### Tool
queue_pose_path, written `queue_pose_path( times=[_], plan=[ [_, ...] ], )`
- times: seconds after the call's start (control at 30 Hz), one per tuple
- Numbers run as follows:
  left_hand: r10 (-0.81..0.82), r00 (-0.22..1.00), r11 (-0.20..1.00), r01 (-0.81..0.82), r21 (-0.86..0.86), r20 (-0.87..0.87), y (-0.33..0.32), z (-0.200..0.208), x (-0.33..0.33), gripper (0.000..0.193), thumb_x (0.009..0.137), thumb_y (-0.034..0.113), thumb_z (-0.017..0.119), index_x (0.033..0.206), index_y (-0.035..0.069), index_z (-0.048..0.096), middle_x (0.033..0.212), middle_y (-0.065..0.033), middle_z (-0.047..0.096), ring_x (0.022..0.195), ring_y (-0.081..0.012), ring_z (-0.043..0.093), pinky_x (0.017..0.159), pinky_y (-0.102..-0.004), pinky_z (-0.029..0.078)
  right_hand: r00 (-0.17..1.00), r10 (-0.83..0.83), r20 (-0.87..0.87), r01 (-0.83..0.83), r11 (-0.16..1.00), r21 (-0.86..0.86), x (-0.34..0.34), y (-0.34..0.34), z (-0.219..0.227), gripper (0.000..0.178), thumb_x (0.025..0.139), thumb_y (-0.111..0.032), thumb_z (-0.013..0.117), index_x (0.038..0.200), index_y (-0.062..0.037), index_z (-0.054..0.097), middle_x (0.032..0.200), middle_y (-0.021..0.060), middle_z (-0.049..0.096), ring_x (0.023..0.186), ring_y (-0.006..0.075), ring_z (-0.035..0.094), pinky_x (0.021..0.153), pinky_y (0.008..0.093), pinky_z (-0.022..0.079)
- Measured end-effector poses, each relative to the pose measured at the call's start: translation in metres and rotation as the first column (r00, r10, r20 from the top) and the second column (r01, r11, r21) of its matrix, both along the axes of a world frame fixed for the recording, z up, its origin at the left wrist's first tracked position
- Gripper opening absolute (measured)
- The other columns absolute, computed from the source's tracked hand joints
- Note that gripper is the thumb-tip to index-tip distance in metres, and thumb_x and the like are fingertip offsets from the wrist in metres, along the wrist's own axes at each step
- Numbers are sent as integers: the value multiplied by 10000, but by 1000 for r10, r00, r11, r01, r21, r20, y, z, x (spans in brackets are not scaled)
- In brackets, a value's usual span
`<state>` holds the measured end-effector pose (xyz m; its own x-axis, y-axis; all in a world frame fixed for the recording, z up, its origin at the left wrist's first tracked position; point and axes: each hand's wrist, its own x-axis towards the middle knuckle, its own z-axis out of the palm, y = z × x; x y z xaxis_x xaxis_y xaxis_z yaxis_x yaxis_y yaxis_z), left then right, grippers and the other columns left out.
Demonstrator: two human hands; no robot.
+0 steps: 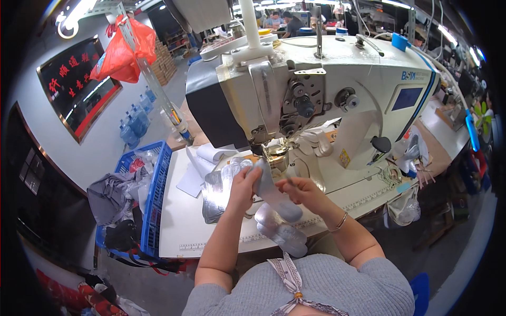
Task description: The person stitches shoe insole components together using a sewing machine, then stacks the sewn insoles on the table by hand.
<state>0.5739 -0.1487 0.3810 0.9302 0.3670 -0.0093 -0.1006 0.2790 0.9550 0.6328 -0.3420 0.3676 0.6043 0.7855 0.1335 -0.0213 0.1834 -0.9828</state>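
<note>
Overlapping at the near edge of the white desk [179, 226], loose silvery pieces [282, 233] lie just nearer than the grey sole-shaped piece [272, 190], whose far left end the left hand [243, 188] grips; the right hand [301, 192] curls close to its right edge, though whether it pinches anything is unclear. Farther left sits a shiny silver stack [213, 199], with a blue crate [152, 224] beyond the desk's left edge, and a white sewing machine [363, 63] fills the far side.
</note>
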Motion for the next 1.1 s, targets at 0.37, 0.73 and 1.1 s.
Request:
queue_pose_path(
  times=[0.37, 0.73, 1.1],
  plan=[
    [-78, 994, 990, 86, 108, -76, 14, 12, 21, 212, 848, 189, 635, 996, 37, 633, 616, 95, 496, 453, 16, 333, 393, -180, 225, 977, -117, -180, 128, 990, 50, 21, -26, -21, 277, 940, -261, 554, 1101, -45, 619, 821, 12, 633, 559, 23, 397, 499, 177, 335],
    [-19, 1000, 986, 21, 166, -13, 13, 11, 16, 197, 824, 166, 669, 962, 34, 621, 710, 47, 570, 537, -3, 454, 457, -167, 332, 569, -486, 663, 451, 859, 243, 26, 0, 5, 301, 820, 17, 578, 1088, -115, 616, 715, 48, 586, 574, 154, 524, 533, 291, 430],
    [87, 974, 989, -109, 96, 212, -31, -13, -8, 269, 835, 76, 660, 1067, 25, 534, 912, -38, 611, 767, -84, 588, 599, -223, 487, 538, -304, 786, 363, 925, 109, 36, 21, 33, 483, 685, 119, 567, 1101, -114, 641, 845, 90, 656, 747, 196, 637, 677, 284, 502]
  ],
)
